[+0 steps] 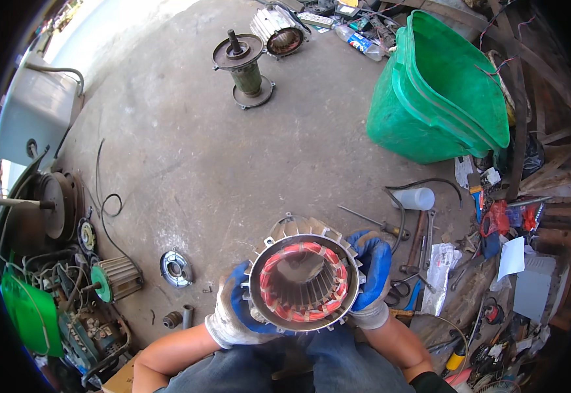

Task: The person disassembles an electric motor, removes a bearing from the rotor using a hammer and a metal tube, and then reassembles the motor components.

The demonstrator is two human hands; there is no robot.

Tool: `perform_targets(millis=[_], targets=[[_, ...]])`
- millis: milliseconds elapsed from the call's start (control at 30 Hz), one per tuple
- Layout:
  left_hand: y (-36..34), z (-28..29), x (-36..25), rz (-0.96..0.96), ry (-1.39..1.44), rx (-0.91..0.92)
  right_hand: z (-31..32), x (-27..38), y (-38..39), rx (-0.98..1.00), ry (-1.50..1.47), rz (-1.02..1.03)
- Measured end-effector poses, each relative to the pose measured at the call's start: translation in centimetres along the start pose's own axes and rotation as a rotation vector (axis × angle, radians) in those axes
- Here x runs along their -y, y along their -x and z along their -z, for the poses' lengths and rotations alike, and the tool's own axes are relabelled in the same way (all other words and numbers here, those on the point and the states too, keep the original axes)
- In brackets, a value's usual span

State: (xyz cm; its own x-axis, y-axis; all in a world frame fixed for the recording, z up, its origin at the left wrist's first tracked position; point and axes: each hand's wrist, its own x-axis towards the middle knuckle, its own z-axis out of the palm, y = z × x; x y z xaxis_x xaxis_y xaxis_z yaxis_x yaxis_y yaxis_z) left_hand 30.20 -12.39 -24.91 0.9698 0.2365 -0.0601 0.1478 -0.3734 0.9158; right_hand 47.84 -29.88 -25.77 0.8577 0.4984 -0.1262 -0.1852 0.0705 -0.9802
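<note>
— Nearest thing: what is it?
— Motor stator [305, 283], finned metal housing, orange-red insulation lining the slots of the bore. Held over the person's lap, bore facing up, between both gloved hands.
— Left hand?
— Left hand [238, 311] in a white-and-blue glove, fingers curled around the housing's left side, pressed on the fins.
— Right?
— Right hand [372, 275], same glove, fingers wrapped over the right rim, clamping it.
— Around them?
— Concrete floor [200, 150]. Rotor on end plates [245, 69] stands far off, another stator housing [279, 29] beside it. Green tub [439, 88] tipped at the right. Screwdriver [374, 223] and clear cup [416, 198] lie just past the right hand. Round bearing cover [175, 268] sits left of the left hand.
</note>
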Motion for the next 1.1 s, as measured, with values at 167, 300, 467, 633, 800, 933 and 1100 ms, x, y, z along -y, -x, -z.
perform_targets(millis=[167, 300, 467, 633, 800, 933, 1100], targets=[[0.1, -0.5, 0.3, 0.109, 0.072, 0.01, -0.1, -2.7, -1.1, 0.024, 0.152, 0.083], [0.3, -1.4, 0.6, 0.138, 0.064, -0.04, -0.1, -3.4, -1.6, 0.047, 0.092, -0.033], [1.6, -1.9, 3.2, 0.114, -0.098, -0.003, -0.1, -4.3, -1.8, 0.046, 0.082, 0.037], [0.1, -0.8, 3.3, -0.189, -0.179, -0.056, -0.6, -2.6, -0.7, -0.001, 0.266, 0.144], [-1.0, 0.5, 4.2, -0.101, -0.176, 0.013, 0.3, -4.0, 0.1, 0.008, 0.516, 0.218], [-0.9, 0.6, 5.5, -0.086, -0.147, 0.037, 0.4, -4.3, 0.5, 0.001, 0.581, 0.208], [-1.5, 1.1, 5.4, -0.192, -0.216, 0.054, 0.3, -4.4, 1.0, -0.022, 0.548, 0.174]])
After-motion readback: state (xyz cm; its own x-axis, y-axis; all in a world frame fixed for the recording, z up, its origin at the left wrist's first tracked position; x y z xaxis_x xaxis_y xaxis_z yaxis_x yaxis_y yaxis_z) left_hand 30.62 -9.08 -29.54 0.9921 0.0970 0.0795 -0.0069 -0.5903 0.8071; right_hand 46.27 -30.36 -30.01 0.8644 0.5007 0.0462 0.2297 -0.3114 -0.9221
